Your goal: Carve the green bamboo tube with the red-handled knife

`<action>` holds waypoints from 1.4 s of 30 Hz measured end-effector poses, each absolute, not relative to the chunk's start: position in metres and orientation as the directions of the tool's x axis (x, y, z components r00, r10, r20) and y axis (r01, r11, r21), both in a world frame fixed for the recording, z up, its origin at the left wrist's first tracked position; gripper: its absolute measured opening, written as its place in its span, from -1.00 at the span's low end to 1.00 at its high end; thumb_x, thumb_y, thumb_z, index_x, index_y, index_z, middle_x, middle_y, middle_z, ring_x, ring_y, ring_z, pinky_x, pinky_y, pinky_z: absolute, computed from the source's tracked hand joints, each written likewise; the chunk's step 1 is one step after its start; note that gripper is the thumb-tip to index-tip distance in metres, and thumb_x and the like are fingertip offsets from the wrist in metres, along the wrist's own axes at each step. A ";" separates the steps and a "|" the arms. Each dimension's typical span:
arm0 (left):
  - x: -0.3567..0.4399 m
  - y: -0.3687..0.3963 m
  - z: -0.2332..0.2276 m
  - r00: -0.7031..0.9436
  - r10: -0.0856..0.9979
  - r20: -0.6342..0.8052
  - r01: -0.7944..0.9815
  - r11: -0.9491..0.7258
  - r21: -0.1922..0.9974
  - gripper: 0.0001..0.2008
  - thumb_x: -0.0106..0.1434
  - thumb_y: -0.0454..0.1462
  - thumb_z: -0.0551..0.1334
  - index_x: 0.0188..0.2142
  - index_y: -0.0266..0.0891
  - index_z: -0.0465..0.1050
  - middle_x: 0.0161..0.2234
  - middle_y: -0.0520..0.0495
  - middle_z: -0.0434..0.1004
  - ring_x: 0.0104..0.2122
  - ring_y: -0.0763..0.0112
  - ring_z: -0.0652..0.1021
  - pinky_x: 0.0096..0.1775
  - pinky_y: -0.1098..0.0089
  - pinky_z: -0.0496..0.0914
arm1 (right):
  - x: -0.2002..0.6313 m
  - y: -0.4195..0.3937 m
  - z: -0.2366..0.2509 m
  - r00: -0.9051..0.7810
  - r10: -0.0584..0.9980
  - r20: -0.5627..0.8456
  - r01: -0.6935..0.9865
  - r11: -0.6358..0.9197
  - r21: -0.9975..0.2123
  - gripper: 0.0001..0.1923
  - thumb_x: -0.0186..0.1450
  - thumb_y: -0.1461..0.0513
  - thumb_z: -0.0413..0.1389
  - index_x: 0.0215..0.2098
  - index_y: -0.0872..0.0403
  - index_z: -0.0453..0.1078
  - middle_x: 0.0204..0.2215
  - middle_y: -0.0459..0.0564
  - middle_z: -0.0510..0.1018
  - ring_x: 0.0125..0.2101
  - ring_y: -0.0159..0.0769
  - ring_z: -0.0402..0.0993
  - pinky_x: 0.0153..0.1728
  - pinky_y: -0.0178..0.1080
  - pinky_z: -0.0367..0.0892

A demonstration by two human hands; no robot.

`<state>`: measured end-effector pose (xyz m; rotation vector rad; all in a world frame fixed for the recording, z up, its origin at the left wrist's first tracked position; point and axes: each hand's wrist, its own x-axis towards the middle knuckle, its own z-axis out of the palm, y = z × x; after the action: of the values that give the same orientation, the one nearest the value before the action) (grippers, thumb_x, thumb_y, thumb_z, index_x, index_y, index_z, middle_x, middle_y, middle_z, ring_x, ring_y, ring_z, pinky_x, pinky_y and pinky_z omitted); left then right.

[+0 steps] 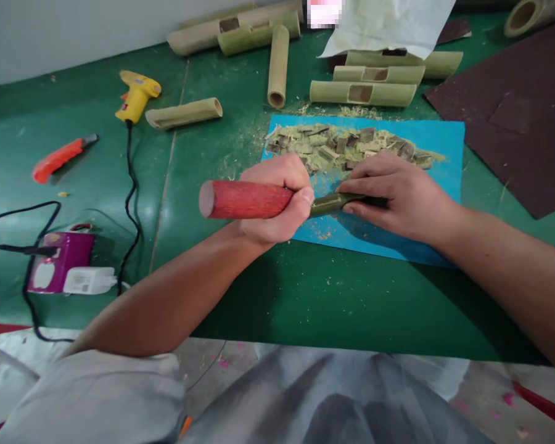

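— Green counter point(268, 296) underfoot of everything, pale wall behind. On top?

— Blue mat point(437, 179) right of centre, heaped along its far edge with bamboo chips and shavings point(346, 148). Beyond that, cut bamboo tubes point(363, 92), some with rectangular windows, partly under a white sheet point(388, 24). Dark brown sandpaper sheets point(513, 111) off to the right.

— And the left side?

— Yellow glue gun point(136, 95) with a black cord, one short bamboo piece point(185, 114) just beside it, an orange utility knife point(60, 157) nearer the edge, a purple power strip point(58, 268) with a white plug.

— Hands?

— Left hand point(277, 200) over the mat's near-left part, fingers wrapped tight around the red wooden handle point(245, 199) of a tool, handle's butt pointing left. Right hand point(398, 197) just beside it, fingers closed down on a thin green bamboo stick point(335, 202), pressing it flat to the mat.

— Where exactly was the stick?

— Between the two hands, lying level, its left end meeting the left thumb where the tool's working end hid. Blade itself not visible.

— Anything nearer?

— Grey cloth point(305, 394) across the bottom edge, below the forearms.
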<state>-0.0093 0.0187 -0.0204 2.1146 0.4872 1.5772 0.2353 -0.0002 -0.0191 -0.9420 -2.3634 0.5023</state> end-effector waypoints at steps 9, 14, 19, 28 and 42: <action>-0.007 0.018 -0.020 0.323 0.545 0.773 -0.017 -0.814 0.581 -0.79 0.45 -0.20 0.29 -0.36 -0.14 0.51 -0.42 0.09 0.61 -0.45 0.49 0.62 -0.40 0.39 0.49 | 0.235 -0.001 -0.018 -0.609 0.728 0.313 0.525 0.667 -0.529 -0.73 0.46 0.06 0.14 -0.02 -0.12 0.66 -0.11 0.07 0.69 -0.09 0.04 0.60 0.00 0.10 0.48; -0.010 0.016 -0.011 0.421 0.544 0.725 0.014 -0.804 0.595 -0.78 0.46 -0.24 0.29 -0.37 -0.15 0.46 -0.41 0.06 0.59 -0.44 0.47 0.60 -0.34 0.38 0.48 | 0.234 -0.001 -0.016 -0.603 0.736 0.308 0.530 0.658 -0.534 -0.72 0.46 0.04 0.14 -0.02 -0.13 0.67 -0.10 0.08 0.68 -0.08 0.05 0.60 -0.01 0.10 0.49; -0.010 0.019 -0.014 0.363 0.543 0.757 0.035 -0.820 0.571 -0.67 0.46 -0.17 0.28 -0.45 -0.16 0.36 -0.51 0.05 0.47 -0.54 0.49 0.48 -0.49 0.35 0.33 | 0.236 0.000 -0.017 -0.613 0.721 0.323 0.521 0.676 -0.521 -0.73 0.46 0.05 0.14 -0.02 -0.12 0.67 -0.11 0.07 0.69 -0.08 0.03 0.61 -0.02 0.09 0.50; -0.007 0.018 -0.024 0.266 0.590 0.762 0.021 -0.794 0.607 -0.71 0.49 -0.12 0.26 -0.38 -0.14 0.45 -0.47 0.07 0.54 -0.50 0.49 0.55 -0.43 0.36 0.44 | 0.236 -0.001 -0.019 -0.604 0.727 0.326 0.522 0.670 -0.527 -0.73 0.46 0.07 0.16 -0.02 -0.10 0.67 -0.11 0.08 0.70 -0.10 0.02 0.59 -0.01 0.08 0.47; -0.011 0.019 -0.004 0.521 0.557 0.646 0.019 -0.765 0.644 -0.86 0.40 -0.18 0.40 -0.30 -0.13 0.59 -0.33 0.00 0.73 -0.31 0.37 0.72 -0.18 0.32 0.63 | 0.236 0.000 -0.019 -0.615 0.711 0.340 0.518 0.690 -0.507 -0.72 0.47 0.06 0.15 -0.01 -0.09 0.67 -0.12 0.09 0.69 -0.10 0.03 0.60 -0.03 0.08 0.48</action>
<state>-0.0112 0.0185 -0.0036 2.1852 0.4670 1.2154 0.2357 0.0004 -0.0186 -0.9431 -2.3770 0.4932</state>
